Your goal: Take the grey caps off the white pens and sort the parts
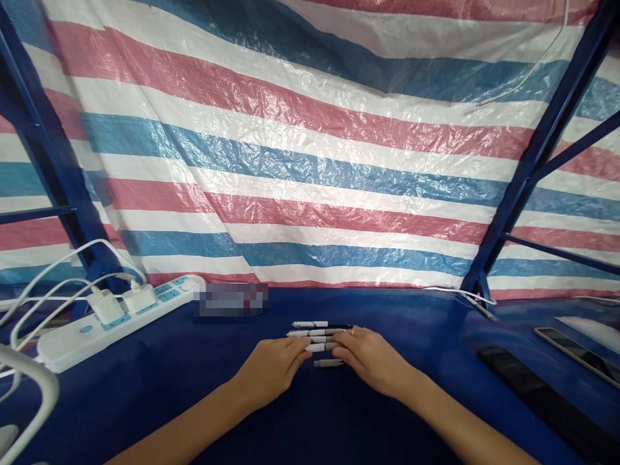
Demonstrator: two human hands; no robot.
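Several white-and-black pens (317, 334) lie side by side on the blue table (310, 413), straight ahead. My left hand (274, 368) rests flat with its fingers stretched out, fingertips touching the pens' left ends. My right hand (372, 358) lies flat on the pens' right ends, fingers extended, a ring on one finger. One short pen piece (328, 363) sits nearest me, under the right hand's fingers. Neither hand grips anything.
A white power strip (92, 326) with two chargers and white cables sits at the left. A phone (576, 352) and a dark flat object (537, 394) lie at the right. A striped red, white and blue tarp hangs behind, between blue metal posts.
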